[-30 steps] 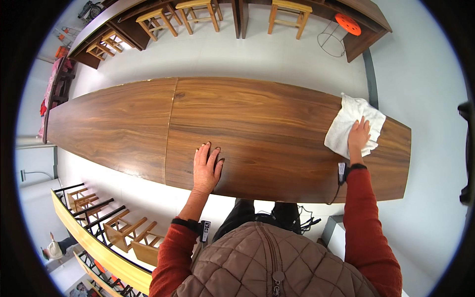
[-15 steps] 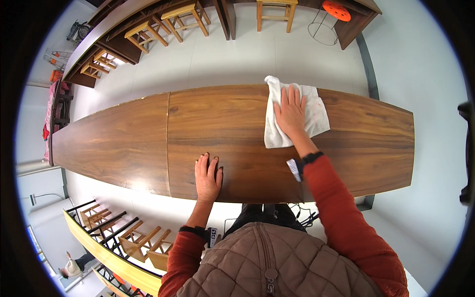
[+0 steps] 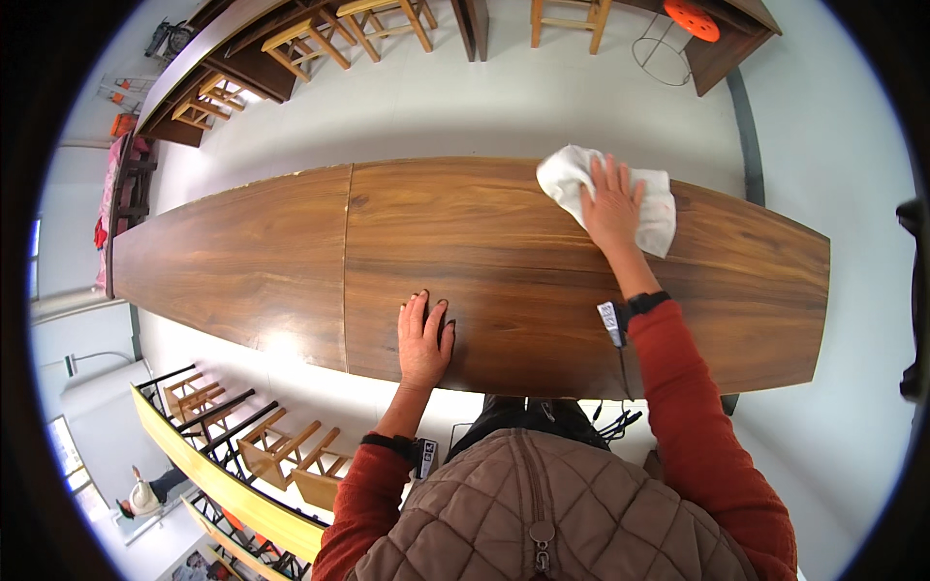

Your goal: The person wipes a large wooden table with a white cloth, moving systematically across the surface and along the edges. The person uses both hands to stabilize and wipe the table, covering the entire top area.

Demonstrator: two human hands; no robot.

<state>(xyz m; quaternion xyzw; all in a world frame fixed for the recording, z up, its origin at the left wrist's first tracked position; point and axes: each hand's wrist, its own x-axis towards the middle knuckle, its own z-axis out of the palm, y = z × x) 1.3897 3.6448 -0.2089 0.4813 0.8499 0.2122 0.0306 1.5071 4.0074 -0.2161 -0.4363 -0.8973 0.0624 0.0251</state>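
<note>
A white cloth (image 3: pixel 659 208) lies bunched on the dark brown wooden table (image 3: pixel 465 232), close to its far edge and right of the middle. My right hand (image 3: pixel 612 208) presses flat on the cloth with its fingers spread and the arm stretched forward. Part of the cloth is hidden under the palm. My left hand (image 3: pixel 423 341) rests on the bare tabletop near the front edge. Its fingers are apart and it holds nothing.
A small labelled device (image 3: pixel 612 324) with a cable hangs by my right wristband. Another labelled device (image 3: pixel 426 457) is by my left wrist. Wooden stools (image 3: pixel 310 44) and an orange round stool (image 3: pixel 693 19) stand beyond the table. A person (image 3: pixel 145 496) is at the far lower left.
My right hand has pushed the cloth right and toward the far edge; the cloth is now more bunched. My left hand stays on the table. The whole view has shifted slightly.
</note>
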